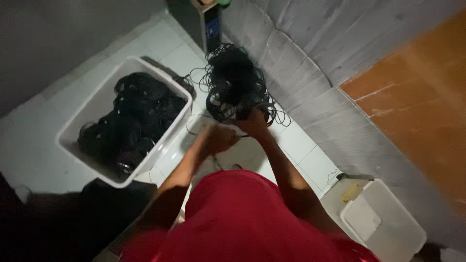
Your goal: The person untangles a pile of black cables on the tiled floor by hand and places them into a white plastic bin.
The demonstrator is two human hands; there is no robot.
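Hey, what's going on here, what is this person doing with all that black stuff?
A person in a red top stands over a white tiled floor, handling a tangled bundle of thin black cord. The right hand grips the bundle from below, while the left hand is closed near a strand just beside it. To the left, a white bin holds more coiled black bundles. A smaller white tub sits at lower right by the grey wall.

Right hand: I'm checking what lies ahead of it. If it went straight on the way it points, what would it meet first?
The right hand points up-frame into the black cable tangle it already touches; that comes first, though depth is unclear.
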